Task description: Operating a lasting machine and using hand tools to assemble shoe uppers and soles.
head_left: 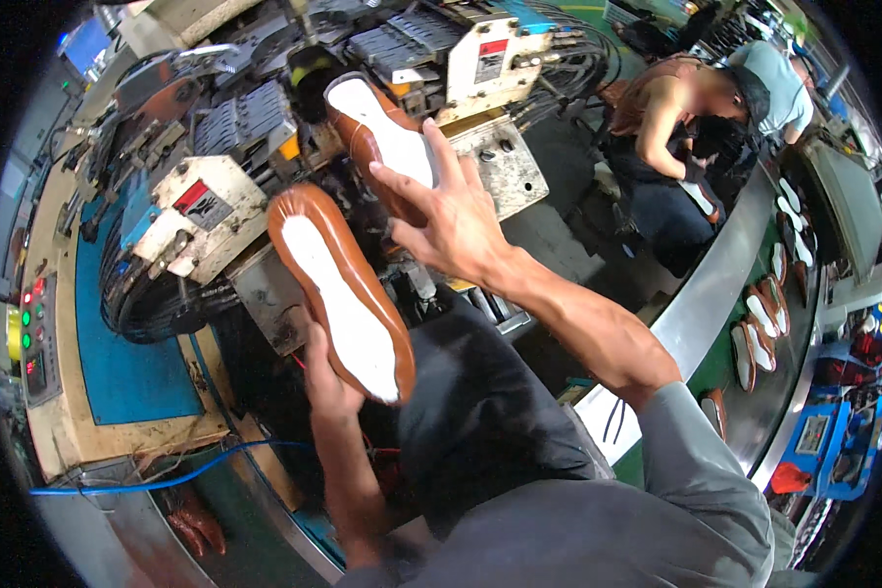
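Note:
My left hand [330,377] is closed round the lower end of a brown shoe upper [347,291] with a white bottom facing up. Part of that hand is hidden beneath it. Farther off, a second brown shoe upper [382,134], also white on its bottom, sits at the middle of a machine [211,220]. Over its near end lies my right hand [453,218], fingers spread and touching the white surface. What the second shoe rests on is mostly hidden.
A control panel with lit buttons [35,338] stands at the left. A blue hose [167,482] crosses below it. Along the right runs a conveyor with several shoes [760,312]. Beyond, a person [671,108] handles another shoe. A blue crate [833,446] stands at the far right.

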The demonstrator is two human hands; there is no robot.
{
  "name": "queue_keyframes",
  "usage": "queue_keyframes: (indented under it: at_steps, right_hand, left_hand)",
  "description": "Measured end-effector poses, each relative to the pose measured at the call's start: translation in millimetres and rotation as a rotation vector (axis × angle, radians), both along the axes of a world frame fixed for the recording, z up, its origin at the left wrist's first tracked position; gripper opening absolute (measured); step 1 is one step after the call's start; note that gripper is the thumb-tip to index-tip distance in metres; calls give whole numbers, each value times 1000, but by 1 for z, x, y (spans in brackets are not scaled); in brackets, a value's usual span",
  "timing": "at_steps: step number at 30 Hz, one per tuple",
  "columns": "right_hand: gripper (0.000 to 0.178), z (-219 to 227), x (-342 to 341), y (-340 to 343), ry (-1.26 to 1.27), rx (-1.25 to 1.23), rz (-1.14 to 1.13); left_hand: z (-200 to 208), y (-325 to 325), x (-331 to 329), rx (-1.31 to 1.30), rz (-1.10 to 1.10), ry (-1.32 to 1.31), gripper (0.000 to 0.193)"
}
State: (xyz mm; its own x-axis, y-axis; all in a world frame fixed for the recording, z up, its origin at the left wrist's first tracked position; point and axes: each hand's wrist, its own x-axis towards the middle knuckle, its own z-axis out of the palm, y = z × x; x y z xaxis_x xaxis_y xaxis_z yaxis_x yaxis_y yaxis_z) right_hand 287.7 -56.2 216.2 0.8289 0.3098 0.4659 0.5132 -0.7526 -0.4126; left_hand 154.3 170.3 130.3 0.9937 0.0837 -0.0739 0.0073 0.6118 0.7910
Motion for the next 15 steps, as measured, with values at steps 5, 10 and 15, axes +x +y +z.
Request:
queue_keyframes:
  at_steps: [5, 10, 15]
  right_hand:
    - [79, -26, 14, 33, 86, 6, -25]
    - [78, -45, 7, 35, 86, 13, -51]
    - [78, -46, 9, 31, 6, 24, -50]
  left_hand:
    - [-46, 1, -76, 92, 35, 141, 93]
    - [-96, -5, -139, 183, 47, 287, 84]
    - [-137, -24, -174, 231, 37, 418, 72]
